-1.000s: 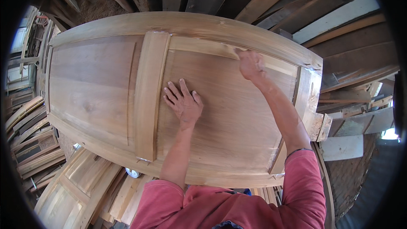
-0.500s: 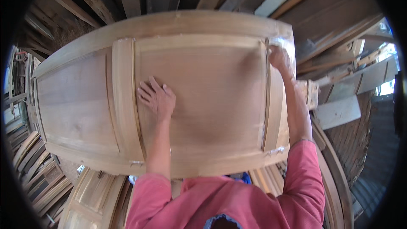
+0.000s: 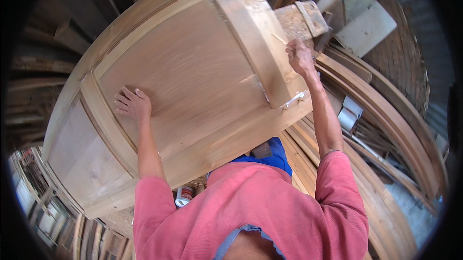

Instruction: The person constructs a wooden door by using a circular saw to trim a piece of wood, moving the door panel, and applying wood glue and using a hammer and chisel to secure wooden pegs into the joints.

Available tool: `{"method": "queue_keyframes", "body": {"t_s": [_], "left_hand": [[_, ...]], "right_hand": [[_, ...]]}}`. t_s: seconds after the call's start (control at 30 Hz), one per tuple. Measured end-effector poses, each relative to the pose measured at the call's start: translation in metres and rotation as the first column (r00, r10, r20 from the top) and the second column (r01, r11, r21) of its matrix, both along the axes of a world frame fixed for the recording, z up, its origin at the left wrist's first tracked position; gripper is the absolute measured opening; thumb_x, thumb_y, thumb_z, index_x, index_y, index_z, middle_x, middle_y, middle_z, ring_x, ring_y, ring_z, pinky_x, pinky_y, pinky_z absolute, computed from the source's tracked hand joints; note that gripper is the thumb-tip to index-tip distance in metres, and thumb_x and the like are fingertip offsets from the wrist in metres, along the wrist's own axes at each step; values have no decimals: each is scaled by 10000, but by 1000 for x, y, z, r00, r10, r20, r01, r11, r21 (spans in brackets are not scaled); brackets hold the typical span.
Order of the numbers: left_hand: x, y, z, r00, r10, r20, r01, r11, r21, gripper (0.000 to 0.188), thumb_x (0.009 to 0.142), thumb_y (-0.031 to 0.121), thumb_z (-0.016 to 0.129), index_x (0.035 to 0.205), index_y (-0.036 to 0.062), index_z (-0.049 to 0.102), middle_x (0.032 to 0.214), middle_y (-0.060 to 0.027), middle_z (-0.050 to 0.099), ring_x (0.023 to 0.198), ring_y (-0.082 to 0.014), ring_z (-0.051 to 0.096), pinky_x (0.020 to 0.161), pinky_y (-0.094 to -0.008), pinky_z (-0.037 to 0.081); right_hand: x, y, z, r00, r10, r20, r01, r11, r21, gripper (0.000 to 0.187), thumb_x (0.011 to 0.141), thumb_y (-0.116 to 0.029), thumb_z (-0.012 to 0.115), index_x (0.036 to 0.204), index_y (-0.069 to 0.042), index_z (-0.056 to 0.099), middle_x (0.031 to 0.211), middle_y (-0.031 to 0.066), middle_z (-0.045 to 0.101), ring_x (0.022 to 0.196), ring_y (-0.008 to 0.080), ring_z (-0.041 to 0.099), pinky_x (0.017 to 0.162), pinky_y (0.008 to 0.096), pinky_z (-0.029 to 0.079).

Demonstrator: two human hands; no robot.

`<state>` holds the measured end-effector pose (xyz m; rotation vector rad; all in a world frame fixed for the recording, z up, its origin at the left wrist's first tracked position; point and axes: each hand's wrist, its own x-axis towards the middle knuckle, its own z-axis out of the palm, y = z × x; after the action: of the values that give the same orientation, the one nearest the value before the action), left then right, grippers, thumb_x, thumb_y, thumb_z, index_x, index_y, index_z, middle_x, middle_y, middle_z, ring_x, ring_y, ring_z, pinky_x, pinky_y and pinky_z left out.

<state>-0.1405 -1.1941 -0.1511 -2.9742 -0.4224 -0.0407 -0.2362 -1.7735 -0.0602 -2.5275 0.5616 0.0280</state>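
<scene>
Background: dark stacked timber boards (image 3: pixel 38 65) past the far edge of a pale brown wooden panelled door (image 3: pixel 183 67), which lies face up before the person. Left hand (image 3: pixel 134 103): open, palm down, fingers spread over the door's larger panel, beside its crossrail; forearm reaching forward. Right hand (image 3: pixel 301 58): closed around a thin, pale, straight stick (image 3: pixel 279 39) at the door's right end, contact with the wood unclear; arm extended outward. Red-and-white cylindrical can (image 3: pixel 183 196): showing past the door's near edge.
</scene>
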Motion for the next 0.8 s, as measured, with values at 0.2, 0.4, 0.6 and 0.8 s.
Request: {"method": "queue_keyframes", "body": {"t_s": [0.2,0.4,0.6,0.8], "left_hand": [[-81,-239,41,669,-680,-301,617,734,-286,964,943,603,532,1629,61,127,1675,-289,9,1550,-472,-27,1218,-633,5],[-134,-358,68,504,-721,-475,594,689,-416,1238,774,669,720,1616,4,102,1667,-306,-32,1532,-513,-58,1215,-639,-21],[-132,-377,54,464,-770,-437,686,625,-373,1141,758,508,783,1551,-104,236,1647,-333,109,1521,-532,67,1211,-649,102],[-126,-340,18,442,-886,-142,779,458,-428,878,816,254,761,1496,-104,336,1589,-344,275,1468,-539,214,1197,-614,202]], "right_hand": [[-53,-4,-2,985,148,90,-160,977,140,351,917,-78,617,1268,-64,609,1110,202,714,1006,352,702,881,424,546],[-117,-78,43,944,-271,188,237,954,184,336,941,-163,597,1244,-24,637,1158,188,716,1063,304,703,945,404,539],[-310,-198,-59,807,-565,172,525,819,232,228,939,-99,595,1116,14,683,1041,191,741,967,278,721,888,375,547],[-396,-183,-145,779,-627,3,624,776,98,245,900,-212,656,785,-1,610,795,250,668,813,443,673,754,501,529]]}}
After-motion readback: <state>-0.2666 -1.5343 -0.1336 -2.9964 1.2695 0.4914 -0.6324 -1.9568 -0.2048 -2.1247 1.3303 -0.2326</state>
